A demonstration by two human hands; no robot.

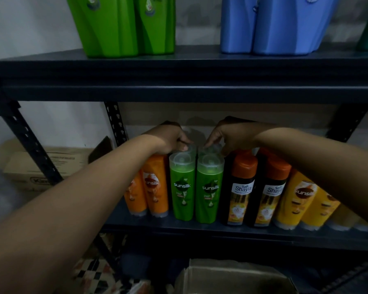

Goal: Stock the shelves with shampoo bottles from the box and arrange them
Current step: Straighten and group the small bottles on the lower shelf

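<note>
Both hands reach into the shelf (179,227). The left hand (168,136) and right hand (232,134) pinch the caps of green bottles (182,194) at the back. Orange bottles (155,187) stand beside them.

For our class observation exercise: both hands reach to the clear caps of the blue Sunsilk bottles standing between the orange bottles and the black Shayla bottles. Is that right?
One detail is wrong: those Sunsilk bottles are green, not blue. The head view shows the left hand and right hand at their clear caps, between the orange bottles and the black Shayla bottles.
</note>
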